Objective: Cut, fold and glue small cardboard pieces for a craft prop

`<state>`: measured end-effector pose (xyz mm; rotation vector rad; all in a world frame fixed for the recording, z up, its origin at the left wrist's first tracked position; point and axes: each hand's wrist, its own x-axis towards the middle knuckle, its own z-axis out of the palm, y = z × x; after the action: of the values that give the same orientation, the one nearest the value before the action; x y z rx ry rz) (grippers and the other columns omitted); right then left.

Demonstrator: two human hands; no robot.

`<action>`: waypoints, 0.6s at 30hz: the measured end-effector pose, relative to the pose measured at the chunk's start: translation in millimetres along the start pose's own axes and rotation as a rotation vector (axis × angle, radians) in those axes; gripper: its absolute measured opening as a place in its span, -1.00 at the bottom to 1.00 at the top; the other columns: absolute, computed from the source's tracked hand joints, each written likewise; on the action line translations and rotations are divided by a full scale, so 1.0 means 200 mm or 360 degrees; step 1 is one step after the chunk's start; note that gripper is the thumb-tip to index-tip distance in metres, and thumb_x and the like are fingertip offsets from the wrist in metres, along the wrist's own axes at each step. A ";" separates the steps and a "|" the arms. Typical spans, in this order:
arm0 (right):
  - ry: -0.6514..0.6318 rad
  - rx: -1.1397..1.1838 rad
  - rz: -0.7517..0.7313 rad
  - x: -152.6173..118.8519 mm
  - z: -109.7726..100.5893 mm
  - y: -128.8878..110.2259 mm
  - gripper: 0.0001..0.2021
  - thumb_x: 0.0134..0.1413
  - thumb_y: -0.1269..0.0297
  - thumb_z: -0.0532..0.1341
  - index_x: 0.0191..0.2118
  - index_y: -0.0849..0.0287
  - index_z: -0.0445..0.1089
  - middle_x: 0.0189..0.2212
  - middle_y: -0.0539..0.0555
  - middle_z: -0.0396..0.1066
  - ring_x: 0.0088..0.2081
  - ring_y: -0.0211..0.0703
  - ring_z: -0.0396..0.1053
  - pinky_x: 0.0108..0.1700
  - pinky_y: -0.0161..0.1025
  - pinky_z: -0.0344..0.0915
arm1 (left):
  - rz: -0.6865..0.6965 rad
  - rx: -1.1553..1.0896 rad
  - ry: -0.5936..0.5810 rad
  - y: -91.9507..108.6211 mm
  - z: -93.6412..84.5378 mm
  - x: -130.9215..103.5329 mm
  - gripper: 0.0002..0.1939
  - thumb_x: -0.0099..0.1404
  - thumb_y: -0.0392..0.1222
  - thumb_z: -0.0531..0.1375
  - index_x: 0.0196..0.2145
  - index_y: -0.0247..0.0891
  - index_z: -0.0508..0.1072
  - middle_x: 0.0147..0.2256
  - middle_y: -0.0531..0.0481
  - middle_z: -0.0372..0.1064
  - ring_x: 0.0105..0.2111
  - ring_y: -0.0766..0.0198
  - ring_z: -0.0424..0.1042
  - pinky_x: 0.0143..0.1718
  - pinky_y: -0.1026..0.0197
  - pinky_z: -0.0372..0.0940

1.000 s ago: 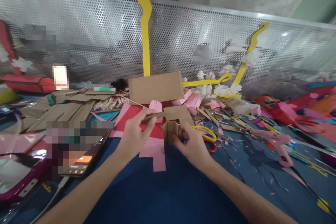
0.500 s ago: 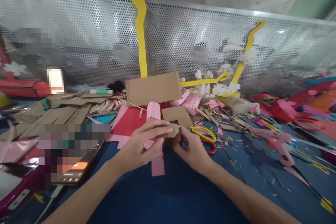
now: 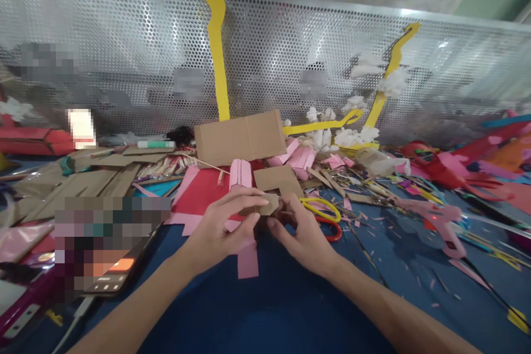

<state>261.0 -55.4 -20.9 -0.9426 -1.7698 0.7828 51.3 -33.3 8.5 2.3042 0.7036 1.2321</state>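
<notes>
A small folded piece of cardboard (image 3: 270, 206) is between my two hands above the blue table. My left hand (image 3: 228, 224) is closed on its left side, fingers over the top and thumb at the near face. My right hand (image 3: 301, 232) has its fingers curled at the right end, thumb low and forefinger higher; the exact contact is partly hidden. Under and behind my left hand are a pink folded paper piece (image 3: 240, 175) and a pink strip (image 3: 248, 263). Scissors with yellow (image 3: 321, 209) and red handles lie just right of my right hand.
Behind stands a cardboard box (image 3: 240, 138) with a tall yellow paper hook (image 3: 218, 50). A pink glue gun (image 3: 443, 221) with a lit red light is at right. Cardboard scraps (image 3: 83, 193) and a phone (image 3: 114, 276) lie left. A perforated metal panel (image 3: 265, 38) closes the back.
My right hand's fingers have shifted and loosened slightly at the end of the cardboard piece. My left hand keeps its hold. The whole view has moved a little.
</notes>
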 end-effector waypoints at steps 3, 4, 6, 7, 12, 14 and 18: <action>-0.0031 0.0041 -0.0010 0.01 -0.01 -0.01 -0.76 0.35 0.24 0.14 0.08 0.09 0.24 -0.18 0.05 0.37 -0.25 -0.18 0.37 -0.23 -0.25 0.33 | -0.0007 -0.0006 -0.0005 0.00 0.00 0.00 -0.74 0.43 -0.31 0.14 0.01 -0.21 0.52 0.07 -0.14 0.41 0.09 0.17 0.41 0.13 0.09 0.35; -0.0069 0.0004 -0.0008 0.01 -0.02 -0.01 -0.78 0.36 0.23 0.14 0.06 0.09 0.28 -0.23 0.03 0.39 -0.29 -0.19 0.36 -0.25 -0.26 0.31 | -0.0008 -0.0007 -0.0007 0.00 0.00 0.00 -0.74 0.43 -0.31 0.14 0.01 -0.21 0.52 0.07 -0.14 0.41 0.09 0.17 0.41 0.13 0.09 0.35; -0.0123 -0.0079 0.0015 0.01 -0.03 0.00 -0.84 0.37 0.19 0.13 -0.06 0.12 0.35 -0.39 -0.02 0.37 -0.40 -0.23 0.29 -0.34 -0.28 0.24 | -0.0011 -0.0009 -0.0001 0.00 0.00 0.00 -0.74 0.43 -0.31 0.13 0.01 -0.21 0.52 0.06 -0.15 0.42 0.08 0.17 0.42 0.12 0.08 0.35; -0.0127 -0.0109 0.0033 0.01 -0.03 0.00 -0.84 0.37 0.18 0.14 -0.13 0.13 0.36 -0.45 -0.04 0.34 -0.44 -0.25 0.26 -0.38 -0.28 0.21 | -0.0013 -0.0011 0.0003 0.00 0.00 0.00 -0.74 0.42 -0.32 0.13 0.01 -0.21 0.52 0.06 -0.15 0.42 0.08 0.17 0.42 0.11 0.09 0.36; -0.0121 -0.0094 0.0121 0.02 -0.04 0.01 -0.81 0.35 0.12 0.16 -0.20 0.15 0.34 -0.52 -0.07 0.32 -0.51 -0.28 0.25 -0.44 -0.30 0.16 | 0.0007 0.0000 0.0026 0.01 -0.01 0.00 -0.74 0.41 -0.33 0.14 -0.01 -0.22 0.53 0.04 -0.15 0.43 0.06 0.17 0.44 0.06 0.12 0.39; -0.0133 -0.0059 0.0144 0.02 -0.04 0.01 -0.80 0.36 0.12 0.16 -0.17 0.15 0.35 -0.52 -0.07 0.33 -0.52 -0.28 0.27 -0.45 -0.31 0.17 | 0.0011 -0.0002 0.0031 0.01 -0.02 0.00 -0.75 0.41 -0.32 0.14 -0.01 -0.23 0.53 0.04 -0.15 0.43 0.05 0.18 0.44 0.05 0.14 0.40; -0.0159 -0.0030 0.0163 0.02 -0.04 0.00 -0.76 0.37 0.10 0.14 -0.05 0.16 0.37 -0.52 -0.07 0.34 -0.52 -0.28 0.30 -0.44 -0.30 0.20 | 0.0007 -0.0006 0.0030 0.00 -0.02 -0.01 -0.75 0.41 -0.32 0.14 -0.01 -0.23 0.52 0.05 -0.16 0.42 0.05 0.18 0.44 0.03 0.14 0.41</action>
<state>267.8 -51.1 -17.3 -1.0287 -1.8292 0.8936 47.5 -33.6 9.2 2.2954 0.7025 1.2579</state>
